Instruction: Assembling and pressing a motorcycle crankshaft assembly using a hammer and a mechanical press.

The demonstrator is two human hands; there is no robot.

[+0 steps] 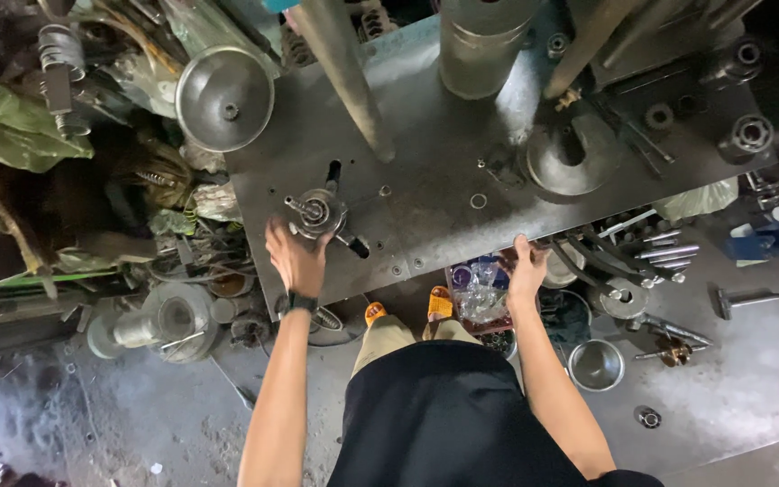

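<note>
Black apron (448, 415) nearest, arms reaching out. Left hand (295, 257) grasps the spoked metal handle (319, 214) on the steel bench (444, 180); right hand (526, 269) curls over the bench's near edge, clear plastic bags (480, 290) just beside it.

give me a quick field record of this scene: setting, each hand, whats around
setting: metal workshop, person standing at a steel plate table
left hand: on the spoked hub part near the table's front edge
right hand: gripping the table's front edge
on table: large cylinder, round disc with hole
beside table: shallow metal dish
floor: steel bowl, scattered rods and parts
</note>
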